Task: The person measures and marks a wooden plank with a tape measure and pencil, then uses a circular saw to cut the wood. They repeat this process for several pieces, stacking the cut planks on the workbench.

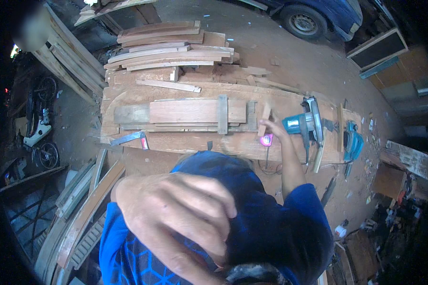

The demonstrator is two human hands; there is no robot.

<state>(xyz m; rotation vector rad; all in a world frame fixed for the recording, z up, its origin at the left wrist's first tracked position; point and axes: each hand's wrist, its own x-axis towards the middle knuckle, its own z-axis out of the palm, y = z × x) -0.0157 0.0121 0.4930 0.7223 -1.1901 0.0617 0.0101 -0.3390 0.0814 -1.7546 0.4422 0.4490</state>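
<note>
My left hand [178, 213] is raised close to the camera, its back showing and its fingers curled. What lies inside the fingers, if anything, is hidden. Over the workbench [176, 141], my right hand [274, 127] grips a small wooden block [265, 116], whose upper end is blurred. A pink tape measure [266, 139] sits just below that hand, and a teal circular saw [297, 125] stands to its right. Left of the block, a wide plank [185, 112] lies on other boards with a short grey wooden strip [222, 114] across it.
A try square [128, 138] lies at the bench's near left, a teal power planer [353, 142] at the right end. Stacked boards [166, 54] fill the far side. Long timbers [88, 218] lean at lower left. A blue vehicle [318, 19] and a bicycle [40, 128] stand beyond.
</note>
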